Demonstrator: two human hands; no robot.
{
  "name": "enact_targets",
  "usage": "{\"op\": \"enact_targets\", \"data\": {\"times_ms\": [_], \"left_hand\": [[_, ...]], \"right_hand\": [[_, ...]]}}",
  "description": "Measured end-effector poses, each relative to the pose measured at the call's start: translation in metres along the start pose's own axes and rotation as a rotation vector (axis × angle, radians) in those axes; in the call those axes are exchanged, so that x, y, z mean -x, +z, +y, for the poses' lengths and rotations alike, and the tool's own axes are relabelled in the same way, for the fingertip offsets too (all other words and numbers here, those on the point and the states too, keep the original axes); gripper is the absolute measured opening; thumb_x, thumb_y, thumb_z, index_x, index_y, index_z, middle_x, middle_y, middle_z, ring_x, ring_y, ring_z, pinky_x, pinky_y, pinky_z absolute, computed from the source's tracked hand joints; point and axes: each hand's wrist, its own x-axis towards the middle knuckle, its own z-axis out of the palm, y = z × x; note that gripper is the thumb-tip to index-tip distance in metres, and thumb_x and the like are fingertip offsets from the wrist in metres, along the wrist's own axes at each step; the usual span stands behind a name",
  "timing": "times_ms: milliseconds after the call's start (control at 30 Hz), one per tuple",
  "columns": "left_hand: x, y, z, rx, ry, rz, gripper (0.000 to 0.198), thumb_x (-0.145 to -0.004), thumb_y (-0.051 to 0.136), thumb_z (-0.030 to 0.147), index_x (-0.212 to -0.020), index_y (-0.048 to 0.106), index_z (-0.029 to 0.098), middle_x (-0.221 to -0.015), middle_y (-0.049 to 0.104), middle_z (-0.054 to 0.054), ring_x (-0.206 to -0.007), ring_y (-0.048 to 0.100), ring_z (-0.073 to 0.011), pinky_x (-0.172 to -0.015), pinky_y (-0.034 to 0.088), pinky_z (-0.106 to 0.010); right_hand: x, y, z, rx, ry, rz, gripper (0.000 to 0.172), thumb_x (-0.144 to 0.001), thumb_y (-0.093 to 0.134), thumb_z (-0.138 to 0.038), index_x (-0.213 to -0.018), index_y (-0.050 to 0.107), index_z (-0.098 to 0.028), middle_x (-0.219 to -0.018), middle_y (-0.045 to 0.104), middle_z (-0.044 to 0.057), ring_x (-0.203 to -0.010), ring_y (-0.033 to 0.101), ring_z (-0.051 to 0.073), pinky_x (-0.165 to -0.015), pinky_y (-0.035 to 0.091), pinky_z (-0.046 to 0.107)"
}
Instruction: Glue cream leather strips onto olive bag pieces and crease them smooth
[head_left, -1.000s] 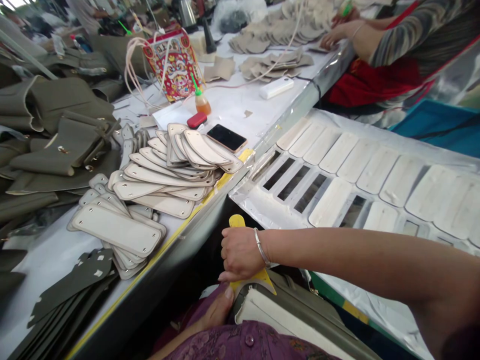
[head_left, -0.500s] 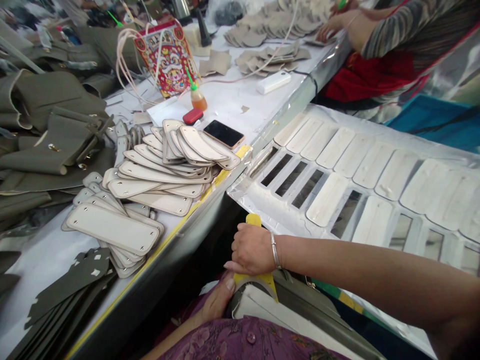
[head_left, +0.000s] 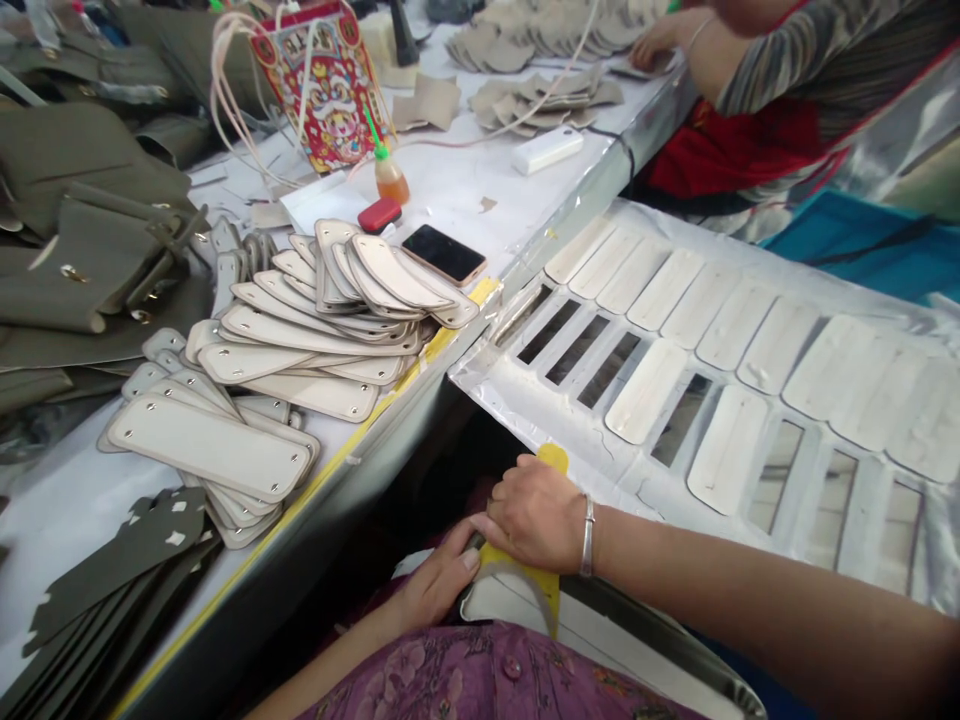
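Note:
My right hand (head_left: pixel 536 510) is wrapped round a flat yellow tool (head_left: pixel 553 458) with a rounded handle end and a flared lower end. The tool lies against a pale-lined, olive leather bag piece (head_left: pixel 510 598) in my lap. Close beside it, my left hand (head_left: pixel 439 580) grips the near edge of that piece, thumb on top, touching my right hand's fingers. Part of the tool is hidden under my right palm. Most of the piece's far side is out of sight.
On the table to the left lie pale straps with rivets (head_left: pixel 210 440), dark strips (head_left: pixel 120 580) and olive leather pieces (head_left: pixel 75 250). A phone (head_left: pixel 444 252) and oil bottle (head_left: pixel 391 182) are farther back. A slotted rack (head_left: pixel 645 475) holds pale pieces at right. A co-worker's arm (head_left: pixel 780 70) is beyond.
My right hand and the yellow tool have shifted right and slightly down over the piece. My left hand stays on its edge. The view has tilted a little.

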Motion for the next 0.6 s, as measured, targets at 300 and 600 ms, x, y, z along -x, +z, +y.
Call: {"op": "enact_targets", "data": {"times_ms": [300, 600], "left_hand": [[0.001, -0.012, 0.019, -0.079, -0.016, -0.104, 0.042, -0.090, 0.040, 0.038, -0.127, 0.040, 0.020, -0.117, 0.055, -0.005, -0.107, 0.050, -0.0197, -0.093, 0.036, -0.032], [-0.003, -0.030, 0.026, 0.134, -0.023, -0.216, 0.044, -0.084, 0.046, 0.035, -0.120, 0.052, 0.011, -0.112, 0.061, -0.008, -0.106, 0.051, -0.0241, -0.094, 0.034, -0.034]], "right_hand": [[0.030, -0.014, -0.022, 0.046, 0.216, -0.033, 0.052, -0.092, 0.030, -0.045, -0.064, 0.064, -0.016, -0.065, 0.064, 0.007, -0.062, 0.054, 0.017, -0.060, 0.028, 0.032], [0.024, -0.039, -0.062, -1.492, 0.418, 0.812, 0.061, -0.089, 0.017, -0.058, -0.040, 0.026, -0.022, -0.036, 0.025, -0.003, -0.032, 0.027, 0.010, -0.036, 0.023, 0.026]]}}
